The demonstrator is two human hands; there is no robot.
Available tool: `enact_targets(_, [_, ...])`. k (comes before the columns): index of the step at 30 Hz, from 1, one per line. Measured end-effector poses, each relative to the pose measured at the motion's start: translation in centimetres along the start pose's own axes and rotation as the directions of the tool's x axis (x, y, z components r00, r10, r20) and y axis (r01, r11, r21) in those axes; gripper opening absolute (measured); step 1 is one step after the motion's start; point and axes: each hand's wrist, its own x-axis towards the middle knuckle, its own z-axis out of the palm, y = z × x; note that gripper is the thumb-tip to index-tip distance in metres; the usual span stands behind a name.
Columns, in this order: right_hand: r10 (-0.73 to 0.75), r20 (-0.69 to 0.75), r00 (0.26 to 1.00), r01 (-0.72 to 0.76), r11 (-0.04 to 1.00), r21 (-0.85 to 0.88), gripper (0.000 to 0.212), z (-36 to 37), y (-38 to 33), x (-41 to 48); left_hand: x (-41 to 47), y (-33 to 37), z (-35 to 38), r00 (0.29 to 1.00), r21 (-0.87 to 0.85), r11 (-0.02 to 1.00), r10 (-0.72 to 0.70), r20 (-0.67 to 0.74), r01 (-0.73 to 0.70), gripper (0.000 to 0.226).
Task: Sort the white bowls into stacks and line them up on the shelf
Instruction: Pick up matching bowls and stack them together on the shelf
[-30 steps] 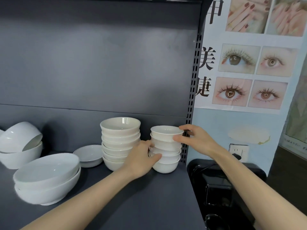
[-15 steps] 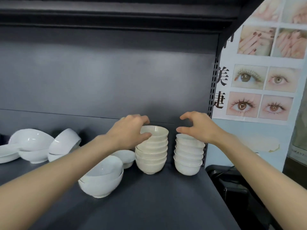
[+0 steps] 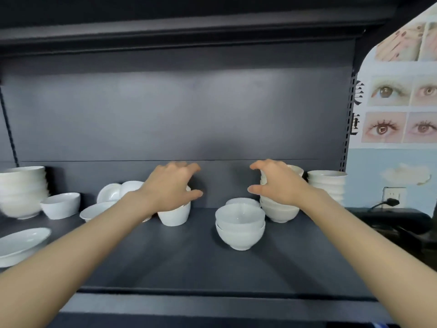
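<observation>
On the dark shelf (image 3: 189, 252), my left hand (image 3: 170, 188) hovers with fingers spread over a single white bowl (image 3: 175, 216) and holds nothing. My right hand (image 3: 280, 183) is curled open in front of a stack of cream bowls (image 3: 280, 212), partly hiding it. A stack of smaller bowls (image 3: 327, 183) stands at the far right by the upright. Two nested white bowls (image 3: 240, 229) sit in front at the centre, with a small dish (image 3: 243, 201) behind them.
At the left stand a tall stack of large bowls (image 3: 22, 192), a single bowl (image 3: 61, 205), tilted bowls (image 3: 118, 191), a shallow dish (image 3: 95, 210) and a wide dish (image 3: 21, 242) near the shelf's front edge. A black appliance (image 3: 392, 223) stands right of the shelf.
Both hands have come off the two right-hand stacks and shifted left. My left hand now hangs over a single bowl. The view has pulled back and turned left.
</observation>
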Motion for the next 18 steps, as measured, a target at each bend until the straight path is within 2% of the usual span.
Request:
enact_targets(5, [-0.054,0.000,0.999,0.054,0.999,-0.006,0.063,1.7,-4.2,0.1,-3.4,-3.5,-0.6,0.996,-0.002,0.999,-0.048,-0.079,0.048,0.056])
enact_targets(14, [-0.060,0.051,0.997,0.058,0.997,0.040,0.062,3.7,-6.5,-2.1,-8.5,-5.2,-0.1,0.994,-0.026,0.996,-0.084,-0.073,0.082,0.054])
enact_targets(18, [-0.054,0.063,0.997,0.051,0.998,0.047,0.062,4.9,-6.4,-3.5,-10.8,-4.7,1.4,0.995,-0.019,0.995,-0.096,-0.029,0.095,0.062])
